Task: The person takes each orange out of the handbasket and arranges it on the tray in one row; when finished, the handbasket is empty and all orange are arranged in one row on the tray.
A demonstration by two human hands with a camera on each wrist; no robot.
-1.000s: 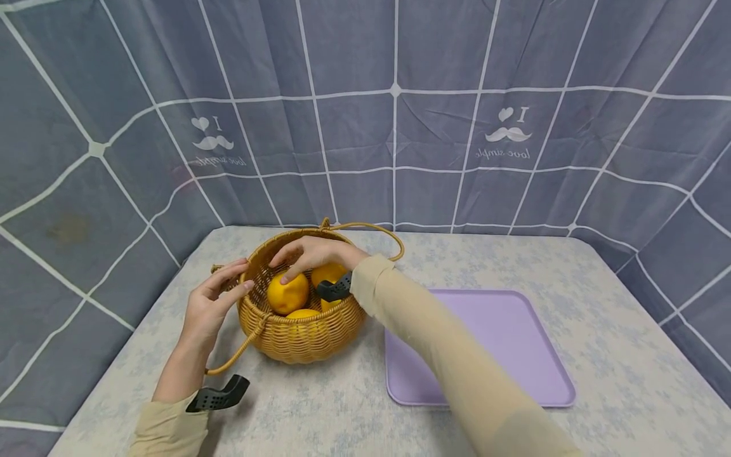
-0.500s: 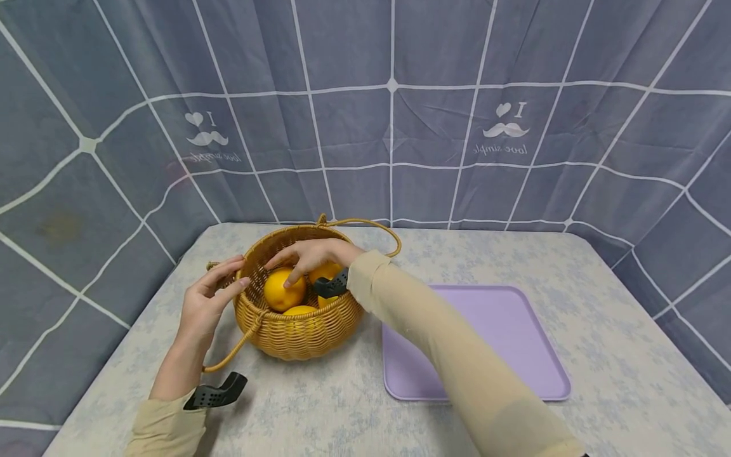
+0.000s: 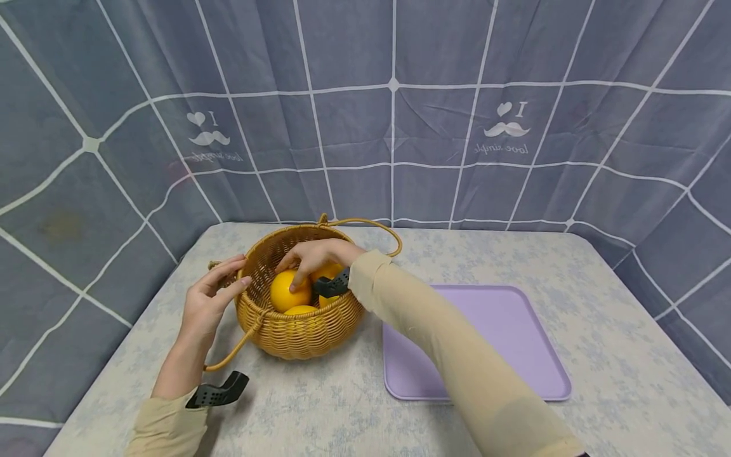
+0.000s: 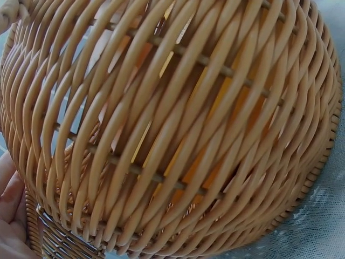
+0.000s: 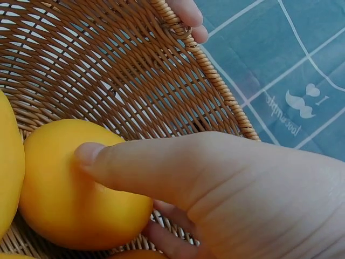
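A round wicker basket (image 3: 302,336) stands on the table, several oranges inside. My right hand (image 3: 316,257) reaches over its rim and holds an orange (image 3: 288,291). In the right wrist view the thumb (image 5: 124,162) presses on that orange (image 5: 64,199), while the other fingers go down along its far side, partly hidden. My left hand (image 3: 208,301) rests its fingertips on the basket's left rim, fingers fairly straight. The left wrist view shows mostly the basket's woven wall (image 4: 178,124), with part of the left hand (image 4: 11,210) at the lower left edge.
A lilac rectangular tray (image 3: 502,343) lies to the right of the basket, partly under my right forearm. Thin loop handles (image 3: 394,238) stick out from the basket's back and front. A grey-blue curtain with white lines (image 3: 434,127) hangs around the table.
My right fingers have closed in around the orange, and it has turned and shifted slightly right within the basket. The left hand has stayed at the rim.
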